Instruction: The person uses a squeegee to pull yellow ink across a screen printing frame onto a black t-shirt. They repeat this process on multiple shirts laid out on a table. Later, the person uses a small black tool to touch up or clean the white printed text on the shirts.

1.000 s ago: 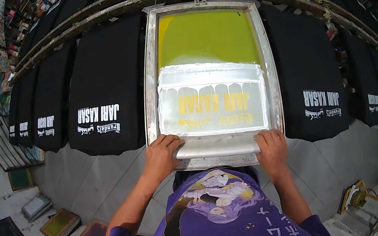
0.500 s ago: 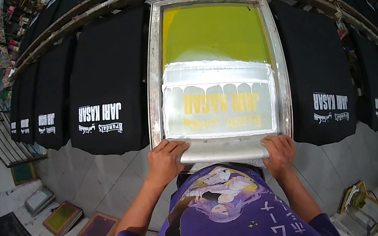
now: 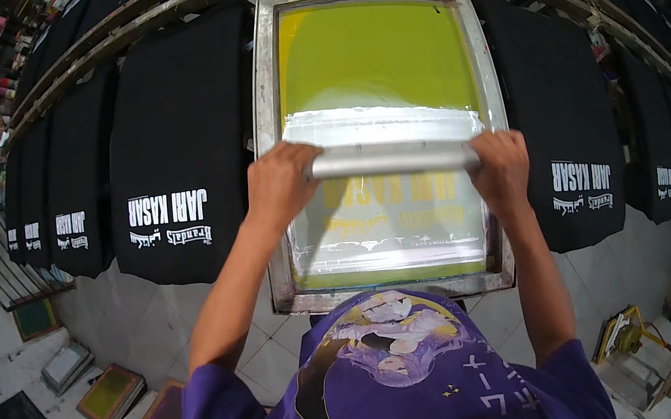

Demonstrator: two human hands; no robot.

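My left hand (image 3: 284,182) and my right hand (image 3: 501,170) are closed round the two ends of a silver squeegee (image 3: 393,157). It lies crosswise over the middle of a screen-printing frame (image 3: 277,219). The frame has a metal border and a green-yellow mesh (image 3: 371,52). White ink (image 3: 374,119) streaks the mesh on the far side of the squeegee, with another band of it near the frame's close end. Pale yellow lettering shows through the mesh just below the squeegee. What lies beneath the frame is hidden.
Black T-shirts with white prints hang in a row, one left (image 3: 181,137) and one right (image 3: 553,102) of the frame. A worn rail (image 3: 185,2) runs behind. More printing screens (image 3: 111,396) lean at lower left; a yellow-framed device (image 3: 628,342) stands on the floor at lower right.
Both hands have moved the squeegee away from me, from the frame's near edge to its middle. The near part of the mesh has come into view.
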